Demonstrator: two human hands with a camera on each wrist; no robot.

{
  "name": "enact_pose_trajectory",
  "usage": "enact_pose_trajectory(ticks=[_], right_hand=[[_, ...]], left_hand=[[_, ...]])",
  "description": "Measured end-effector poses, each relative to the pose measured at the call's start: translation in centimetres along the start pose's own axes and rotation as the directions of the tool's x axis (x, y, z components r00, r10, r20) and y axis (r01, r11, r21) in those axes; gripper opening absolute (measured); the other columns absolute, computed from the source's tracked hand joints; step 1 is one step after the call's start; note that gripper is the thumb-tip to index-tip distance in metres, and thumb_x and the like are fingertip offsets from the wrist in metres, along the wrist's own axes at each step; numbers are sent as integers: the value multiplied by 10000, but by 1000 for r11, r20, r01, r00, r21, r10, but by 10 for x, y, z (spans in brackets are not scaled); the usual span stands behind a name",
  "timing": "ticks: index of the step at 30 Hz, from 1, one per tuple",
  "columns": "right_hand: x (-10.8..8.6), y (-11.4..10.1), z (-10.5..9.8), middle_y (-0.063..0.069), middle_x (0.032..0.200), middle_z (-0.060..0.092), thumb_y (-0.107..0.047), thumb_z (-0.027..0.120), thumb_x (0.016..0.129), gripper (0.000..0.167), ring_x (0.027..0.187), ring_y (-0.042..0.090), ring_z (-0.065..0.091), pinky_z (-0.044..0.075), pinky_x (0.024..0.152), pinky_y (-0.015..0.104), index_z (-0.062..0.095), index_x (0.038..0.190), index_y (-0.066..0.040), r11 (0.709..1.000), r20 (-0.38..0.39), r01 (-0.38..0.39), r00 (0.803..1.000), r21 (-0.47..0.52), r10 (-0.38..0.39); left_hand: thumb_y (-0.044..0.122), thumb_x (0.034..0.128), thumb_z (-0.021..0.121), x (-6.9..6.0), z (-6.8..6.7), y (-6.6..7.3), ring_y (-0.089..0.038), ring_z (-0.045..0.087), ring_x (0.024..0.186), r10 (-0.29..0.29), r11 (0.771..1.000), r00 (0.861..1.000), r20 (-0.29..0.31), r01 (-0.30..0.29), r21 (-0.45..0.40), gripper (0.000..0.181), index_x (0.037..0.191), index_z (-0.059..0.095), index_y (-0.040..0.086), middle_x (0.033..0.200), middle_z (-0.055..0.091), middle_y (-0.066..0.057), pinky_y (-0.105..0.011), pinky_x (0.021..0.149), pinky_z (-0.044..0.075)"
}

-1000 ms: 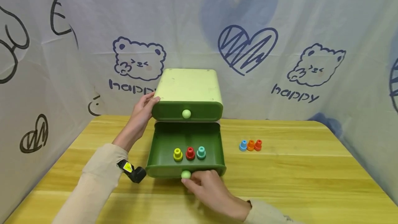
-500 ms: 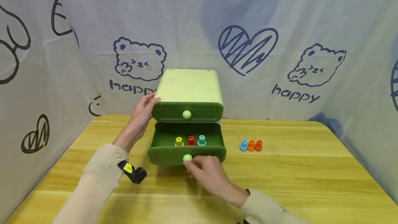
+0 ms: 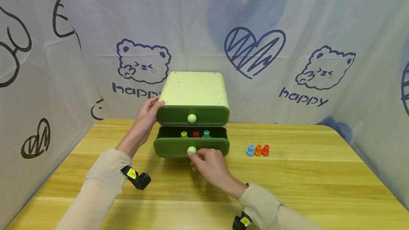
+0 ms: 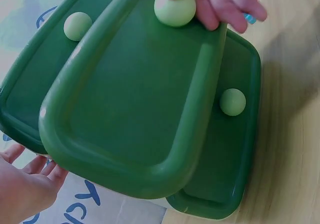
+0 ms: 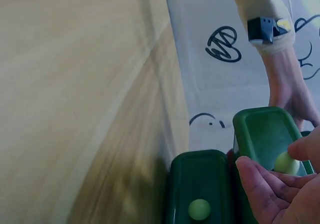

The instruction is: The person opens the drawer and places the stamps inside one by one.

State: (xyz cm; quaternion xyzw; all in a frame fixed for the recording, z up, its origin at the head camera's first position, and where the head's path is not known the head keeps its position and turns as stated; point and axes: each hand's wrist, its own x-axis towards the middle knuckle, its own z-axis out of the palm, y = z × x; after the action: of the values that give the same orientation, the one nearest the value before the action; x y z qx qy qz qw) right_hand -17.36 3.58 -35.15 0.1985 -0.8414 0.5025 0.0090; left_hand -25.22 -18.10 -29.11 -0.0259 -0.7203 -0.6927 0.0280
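Note:
A light green cabinet [image 3: 195, 88] has a dark green drawer [image 3: 172, 148] partly pulled out below its top drawer. Inside that drawer, the tops of a yellow peg [image 3: 184, 135], a red peg [image 3: 196, 134] and a teal peg [image 3: 206, 134] show above the front. My right hand [image 3: 214, 166] pinches the round knob [image 3: 191, 150] between thumb and fingers; the right wrist view shows the thumb on this knob [image 5: 286, 164]. My left hand [image 3: 144, 120] rests against the cabinet's left side, thumb at the top front corner, its fingers extended in the left wrist view.
Blue [image 3: 250, 150], orange [image 3: 258, 150] and red [image 3: 265, 150] pegs stand side by side on the wooden table [image 3: 306, 173], right of the cabinet. A bottom drawer [image 4: 215, 179] appears in the left wrist view. Behind hangs a printed cloth [image 3: 198, 20].
The drawer has slid back toward the cabinet, my right hand moving with it on the knob. Its front now hides more of the pegs inside. My left hand has stayed in place.

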Motion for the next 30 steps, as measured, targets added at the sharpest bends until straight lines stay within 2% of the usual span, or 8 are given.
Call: enact_pose_trajectory(ticks=[5, 12, 18, 21, 25, 30], right_hand=[[10, 3, 0, 15, 673, 652, -285, 571, 984, 347, 599, 214, 650, 526, 447, 278, 684, 772, -34, 999, -9, -27, 1000, 25, 27], [23, 8, 1, 63, 721, 674, -260, 565, 988, 344, 641, 143, 647, 566, 515, 427, 684, 789, -6, 995, -13, -65, 998, 81, 67], [29, 12, 0, 122, 771, 694, -233, 570, 984, 336, 701, 252, 679, 570, 529, 441, 692, 865, 56, 992, -18, -77, 997, 104, 79], [31, 12, -1, 159, 793, 695, -241, 569, 984, 338, 696, 235, 674, 571, 534, 441, 692, 879, 56, 991, -20, -84, 996, 106, 86], [33, 13, -1, 145, 777, 693, -260, 568, 985, 346, 638, 157, 648, 571, 534, 435, 692, 862, 40, 992, -25, -90, 995, 89, 92], [36, 13, -1, 145, 758, 688, -261, 566, 985, 349, 589, 255, 651, 569, 531, 439, 686, 841, 32, 993, -31, -91, 995, 73, 93]], left_hand=[[300, 982, 483, -2, -1, 0, -289, 371, 1311, -5, 1000, 1000, 3, 5, 0, 656, 1521, 213, 43, 1505, 275, -179, -385, 1106, 308], [299, 981, 487, -3, -1, -1, -285, 367, 1317, -8, 1000, 1000, 0, 8, -6, 658, 1523, 211, 48, 1508, 274, -176, -377, 1110, 301], [313, 980, 493, -2, -1, 1, -282, 361, 1326, -6, 1000, 1000, 1, 6, -1, 666, 1524, 212, 50, 1516, 266, -173, -379, 1108, 304], [313, 979, 495, -1, 0, 1, -284, 362, 1325, -6, 1000, 1000, 2, 6, 2, 666, 1523, 214, 48, 1517, 265, -173, -381, 1106, 307], [311, 979, 488, -1, 0, 2, -285, 357, 1329, -10, 1000, 1000, -3, 10, 12, 666, 1524, 208, 49, 1520, 262, -174, -386, 1106, 305], [309, 983, 475, -2, 2, 4, -279, 364, 1321, -24, 1000, 1000, -10, 24, 4, 662, 1527, 200, 50, 1509, 273, -173, -369, 1109, 299]])
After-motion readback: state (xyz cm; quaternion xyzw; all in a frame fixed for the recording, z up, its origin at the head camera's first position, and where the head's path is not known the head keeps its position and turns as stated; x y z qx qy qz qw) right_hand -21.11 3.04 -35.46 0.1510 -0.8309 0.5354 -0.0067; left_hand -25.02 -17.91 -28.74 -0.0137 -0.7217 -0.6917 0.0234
